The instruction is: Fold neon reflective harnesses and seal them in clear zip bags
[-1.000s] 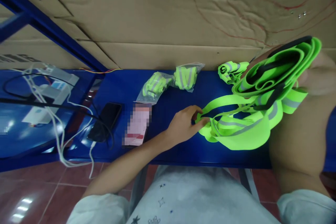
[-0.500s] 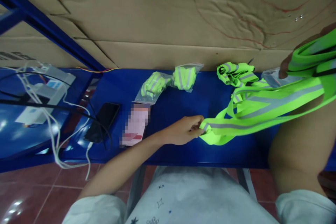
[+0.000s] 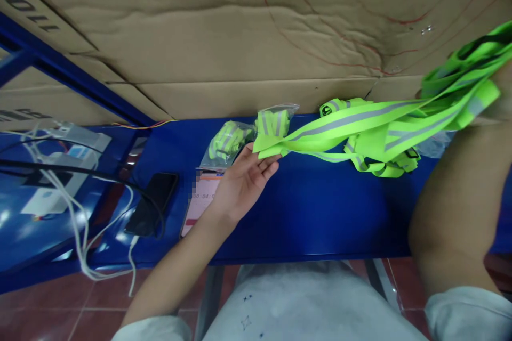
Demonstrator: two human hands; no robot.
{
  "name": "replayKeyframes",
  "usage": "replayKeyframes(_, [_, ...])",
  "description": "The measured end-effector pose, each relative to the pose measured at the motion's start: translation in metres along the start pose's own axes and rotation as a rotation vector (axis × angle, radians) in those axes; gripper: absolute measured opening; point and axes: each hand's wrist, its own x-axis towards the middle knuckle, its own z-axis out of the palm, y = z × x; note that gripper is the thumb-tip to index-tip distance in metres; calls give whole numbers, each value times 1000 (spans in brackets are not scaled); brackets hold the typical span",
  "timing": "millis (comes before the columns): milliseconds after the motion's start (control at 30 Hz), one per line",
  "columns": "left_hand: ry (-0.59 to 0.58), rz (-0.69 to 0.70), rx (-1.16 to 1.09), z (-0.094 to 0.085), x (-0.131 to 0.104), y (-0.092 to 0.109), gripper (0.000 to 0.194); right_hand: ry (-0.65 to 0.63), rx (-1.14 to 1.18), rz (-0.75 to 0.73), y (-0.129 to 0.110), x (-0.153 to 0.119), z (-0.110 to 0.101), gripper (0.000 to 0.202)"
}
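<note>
A corrugated cardboard wall [image 3: 240, 37] backs the glossy blue bench [image 3: 320, 213]. Above it stretches a neon vest [image 3: 360, 122] (grey reflective bands). Right hand [image 3: 504, 90] grips 1 bunched end; left hand [image 3: 244, 181], fingers spread, touches the other. 2 bagged vests [image 3: 248, 133] lie behind.

Two bagged reflective bands [image 3: 248, 133] are lying on the blue table [image 3: 320, 213] against a cardboard wall [image 3: 240, 37]; a black phone [image 3: 152, 203] and white cables [image 3: 80, 213] are resting leftward
</note>
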Motion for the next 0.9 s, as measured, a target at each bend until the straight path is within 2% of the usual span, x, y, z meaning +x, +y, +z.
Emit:
replayKeyframes(67, [75,-33,19,-3,5,2,13,-70,-32,106,-14,-3,20,68])
replayKeyframes(167, [164,-63,69,-11,17,-3,14,-195,-117,228,-33,-8,36,69])
replayKeyframes(267, [180,11,131,-19,26,-14,25,-256,-93,227,-46,-16,43,61])
replayKeyframes(400, [140,111,188,-25,30,-23,46,-326,-66,189,-58,-26,56,47])
replayKeyframes(500, [146,153,203,-26,29,-24,57,-305,-79,146,-63,-28,68,49])
replayKeyframes(600, [137,131,226,-24,26,-24,59,-216,-24,141,-57,-21,75,44])
replayKeyframes(700, [131,73,233,-21,23,-23,56,-100,25,180,-41,-9,73,41])
replayKeyframes(800, [122,32,212,-20,23,-20,55,-82,26,217,-28,0,66,45])
replayKeyframes(900, [56,-33,178,-21,23,-16,54,-61,31,262,-23,2,62,48])
